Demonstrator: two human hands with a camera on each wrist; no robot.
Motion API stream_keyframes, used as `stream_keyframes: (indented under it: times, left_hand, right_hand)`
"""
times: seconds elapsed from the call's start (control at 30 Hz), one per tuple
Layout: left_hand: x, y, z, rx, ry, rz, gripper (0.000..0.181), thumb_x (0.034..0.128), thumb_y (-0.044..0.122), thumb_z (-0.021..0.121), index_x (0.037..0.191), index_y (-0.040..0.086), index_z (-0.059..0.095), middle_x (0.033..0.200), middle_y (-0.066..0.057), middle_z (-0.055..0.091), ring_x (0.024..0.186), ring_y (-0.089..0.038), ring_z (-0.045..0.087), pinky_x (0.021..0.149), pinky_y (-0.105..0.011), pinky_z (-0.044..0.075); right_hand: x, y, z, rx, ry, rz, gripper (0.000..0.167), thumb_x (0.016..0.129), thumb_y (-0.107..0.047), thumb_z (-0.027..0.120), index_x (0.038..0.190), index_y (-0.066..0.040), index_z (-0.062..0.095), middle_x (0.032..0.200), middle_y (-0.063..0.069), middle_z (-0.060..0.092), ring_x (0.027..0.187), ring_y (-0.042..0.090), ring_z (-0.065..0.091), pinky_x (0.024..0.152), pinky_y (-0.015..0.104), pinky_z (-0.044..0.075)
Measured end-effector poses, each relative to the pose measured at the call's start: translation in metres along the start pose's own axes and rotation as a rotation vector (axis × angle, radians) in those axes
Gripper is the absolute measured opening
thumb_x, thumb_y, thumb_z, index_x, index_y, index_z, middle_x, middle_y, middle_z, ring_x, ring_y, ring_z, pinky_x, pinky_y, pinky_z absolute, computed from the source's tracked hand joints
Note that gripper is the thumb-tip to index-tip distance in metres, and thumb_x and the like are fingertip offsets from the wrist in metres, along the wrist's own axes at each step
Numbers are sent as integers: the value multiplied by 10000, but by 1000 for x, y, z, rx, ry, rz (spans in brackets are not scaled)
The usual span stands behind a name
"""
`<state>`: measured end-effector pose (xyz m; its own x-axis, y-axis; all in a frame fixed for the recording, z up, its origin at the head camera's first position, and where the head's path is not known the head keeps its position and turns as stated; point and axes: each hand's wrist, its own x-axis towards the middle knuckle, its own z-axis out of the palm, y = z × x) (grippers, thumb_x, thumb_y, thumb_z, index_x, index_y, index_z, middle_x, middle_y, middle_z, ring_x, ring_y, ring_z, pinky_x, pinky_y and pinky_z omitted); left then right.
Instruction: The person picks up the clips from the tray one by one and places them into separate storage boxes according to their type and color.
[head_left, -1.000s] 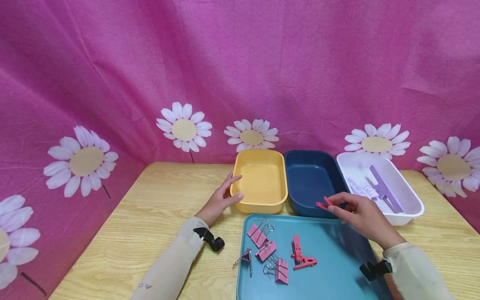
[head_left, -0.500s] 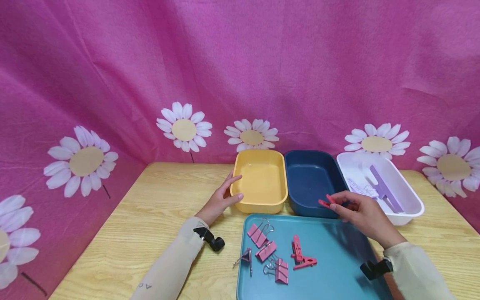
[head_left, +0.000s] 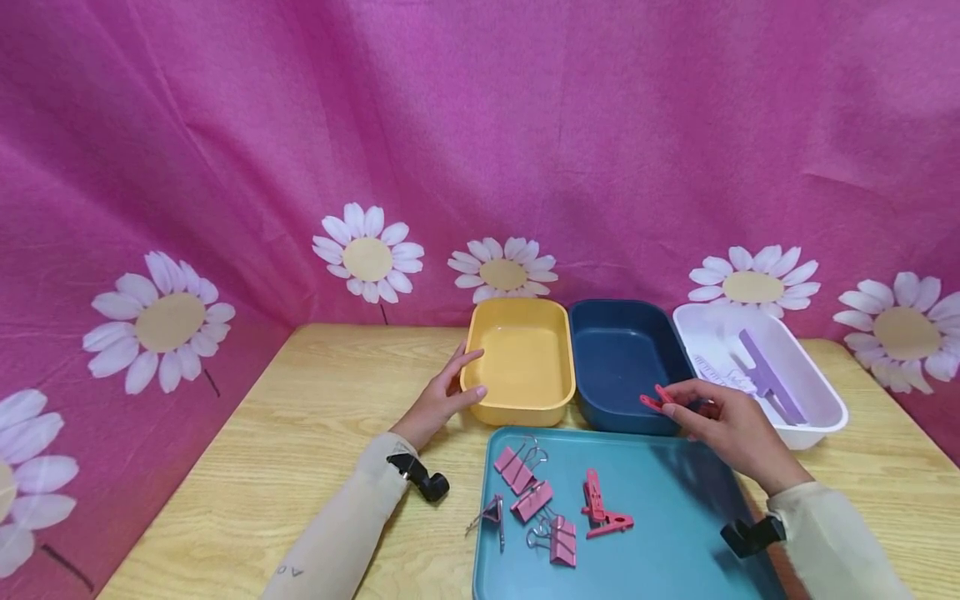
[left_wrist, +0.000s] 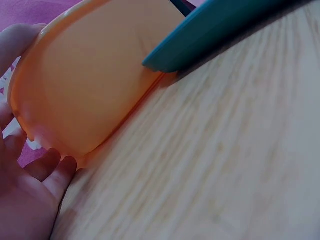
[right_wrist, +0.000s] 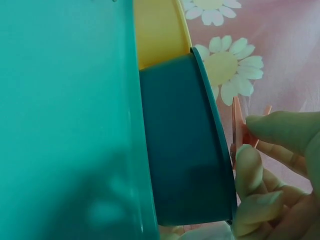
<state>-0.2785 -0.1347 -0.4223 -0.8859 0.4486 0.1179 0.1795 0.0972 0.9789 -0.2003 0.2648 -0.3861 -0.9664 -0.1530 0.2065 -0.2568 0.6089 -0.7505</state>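
My right hand [head_left: 726, 423] pinches a red clothespin [head_left: 651, 403] between thumb and fingertips, over the near right corner of the navy bin [head_left: 630, 421]. The right wrist view shows the clothespin [right_wrist: 237, 120] beside that bin's rim. My left hand [head_left: 444, 400] holds the left wall of the yellow bin [head_left: 525, 417]. In the left wrist view the thumb lies over the rim and the other fingers are against the outside. On the teal tray [head_left: 660, 533] lie two red clothespins [head_left: 596, 500] close together and several pink binder clips [head_left: 532, 502].
To the right of the navy bin stands a white bin [head_left: 821, 408] with a purple T-shaped tool [head_left: 765, 371] and a pale ruler-like piece in it. All three bins are in a row on the wooden table [head_left: 360, 383], in front of a pink flowered cloth [head_left: 600, 150].
My right hand has shifted the pinched clothespin very slightly to the right over the navy bin's edge. The left hand, the bins and the things on the tray have kept their places.
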Motion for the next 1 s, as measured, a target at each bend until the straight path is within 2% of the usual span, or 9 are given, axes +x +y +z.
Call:
stream_keyframes:
  times: [0.2,0.37,0.67,0.9,1.0]
  left_hand:
    - [0,1,1,7,4,17,645,946,196,632,1509,146,322,1622,-20,-46,1453,-236,142,1151,-346,211]
    - [1,0,1,-4,3,19,639,947,173,628,1508,137,323,1621,-27,-50,1452,-219,142,1142,-322,228]
    - [11,-28,-2,16,49,18,615,932,226,655,1482,262,381,1615,84,12,1455,-183,135,1161,-348,189]
    - [10,-29,-1,32,68,25,590,924,284,665,1451,342,407,1598,156,45,1449,-143,148,1159,-330,200]
    - [10,-27,-2,31,63,28,587,931,273,656,1457,328,401,1602,140,38,1450,-157,147,1159,-333,202]
  right_hand:
    - [0,1,-1,8,-8,13,374,903,-239,693,1215,-40,639,992,147,686,690,184,615,592,327,570]
    - [0,1,-1,-6,-9,14,375,902,-246,694,1207,-35,640,971,144,688,685,184,615,588,327,568]
    - [-1,0,-1,2,-13,18,389,899,-254,697,1211,-29,635,966,148,691,690,183,623,590,327,571]
    - [2,0,-3,3,-4,28,400,892,-282,704,1204,-40,641,941,161,689,708,211,636,599,335,578]
    - [4,0,-4,8,-4,14,388,892,-269,706,1199,-40,642,928,162,687,701,225,637,594,325,576]
